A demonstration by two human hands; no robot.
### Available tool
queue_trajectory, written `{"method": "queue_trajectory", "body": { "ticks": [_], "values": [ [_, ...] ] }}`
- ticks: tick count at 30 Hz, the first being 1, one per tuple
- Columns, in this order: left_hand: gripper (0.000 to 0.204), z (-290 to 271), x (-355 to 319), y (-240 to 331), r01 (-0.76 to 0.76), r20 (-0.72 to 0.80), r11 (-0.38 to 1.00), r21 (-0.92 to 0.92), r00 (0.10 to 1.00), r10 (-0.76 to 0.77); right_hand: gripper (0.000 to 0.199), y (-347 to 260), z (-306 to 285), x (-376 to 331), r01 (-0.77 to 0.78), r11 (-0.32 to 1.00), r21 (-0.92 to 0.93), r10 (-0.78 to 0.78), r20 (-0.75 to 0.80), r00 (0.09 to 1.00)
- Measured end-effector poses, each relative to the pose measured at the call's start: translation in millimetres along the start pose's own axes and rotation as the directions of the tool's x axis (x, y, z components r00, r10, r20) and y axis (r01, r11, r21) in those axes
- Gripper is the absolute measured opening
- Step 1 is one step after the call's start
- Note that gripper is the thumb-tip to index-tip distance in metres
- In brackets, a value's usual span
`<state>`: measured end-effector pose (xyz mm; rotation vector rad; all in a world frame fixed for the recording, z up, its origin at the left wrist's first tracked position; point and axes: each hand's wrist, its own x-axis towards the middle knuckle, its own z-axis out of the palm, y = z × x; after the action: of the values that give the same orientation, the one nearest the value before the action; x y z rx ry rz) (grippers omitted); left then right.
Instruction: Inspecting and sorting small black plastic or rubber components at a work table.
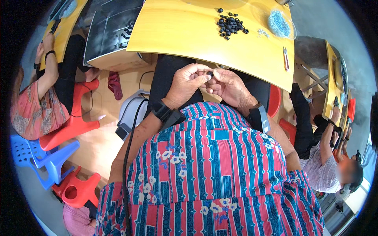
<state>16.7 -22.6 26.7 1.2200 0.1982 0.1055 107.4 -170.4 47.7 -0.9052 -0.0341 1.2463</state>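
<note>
Both hands meet above my lap, just off the near edge of the yellow table point(173, 35). My left hand point(184, 84) is closed, thumb and fingers pinching a small black part point(210, 73). My right hand point(233, 87) is closed on the same part from the other side, with its fingers curled. Fingertips cover most of it, so its exact kind is hidden. On the table beyond my hands lies a pile of small, round black parts point(231, 26). To its right are a few tiny clear pieces point(263, 33) and a clear dish point(294, 31) of tiny light-blue pieces point(278, 23).
Small red-handled snips point(286, 59) lie near the table's right edge. An open bin point(103, 33) with some black parts stands left of the table. A black cable point(128, 153) runs along my left arm. Co-workers sit at yellow tables on both sides, near red stools point(75, 114).
</note>
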Motion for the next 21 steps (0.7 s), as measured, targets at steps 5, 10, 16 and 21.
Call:
{"method": "queue_trajectory", "body": {
  "ticks": [5,10,16,21],
  "values": [
    [0.017,-1.1,0.9,-1.5,0.001,0.046,0.999,0.041,0.999,-0.003,0.027,1.4,-8.9,-1.6,-0.070,0.996,0.061,0.068,0.024,0.997],
    [0.015,-5.6,-0.7,-7.5,-0.064,0.048,0.989,0.131,0.997,0.058,0.024,-1.6,0.4,-5.4,-0.100,0.995,-0.018,0.099,-0.045,0.994],
    [0.014,-3.9,-1.9,-1.5,0.120,0.051,0.992,-0.035,0.992,-0.118,0.017,-2.3,4.8,-5.2,0.076,0.985,-0.157,-0.096,-0.122,0.988],
    [0.014,-4.2,-2.8,-0.3,0.160,0.044,0.984,-0.084,0.987,-0.156,0.017,-2.5,5.4,-5.2,0.081,0.976,-0.200,-0.111,-0.141,0.984]
  ]
}}
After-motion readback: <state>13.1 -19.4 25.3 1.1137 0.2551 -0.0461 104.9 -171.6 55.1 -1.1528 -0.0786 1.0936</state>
